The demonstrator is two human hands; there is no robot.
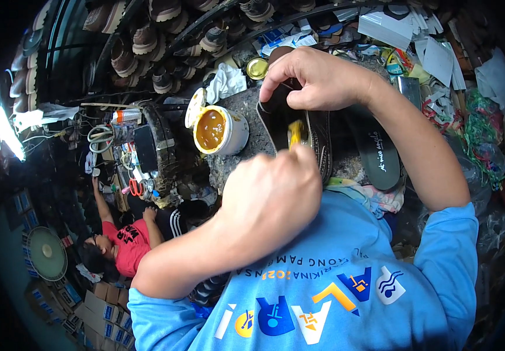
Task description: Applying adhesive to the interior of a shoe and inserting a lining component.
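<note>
A dark brown shoe (323, 140) with pale stitching along its edge lies in front of me, its opening facing up. My right hand (316, 79) reaches over it from the right, with the fingers bent round its far left edge and the thumb tucked inside. In my closed left hand (273, 187) is a small brush (296, 133) with a yellow end, which dips into the shoe; my fist hides the rest of it. To the left stands a white tub (238, 133) of amber glue (211, 130), tilted toward me with its lid folded back.
A dark insole (379, 155) lies right of the shoe on a rough grey work block (256, 123). Behind are a round yellowish lid (257, 68) and a crumpled white cloth (227, 82). Racks of shoes (144, 38) rise far left. A person in red (132, 248) is at left.
</note>
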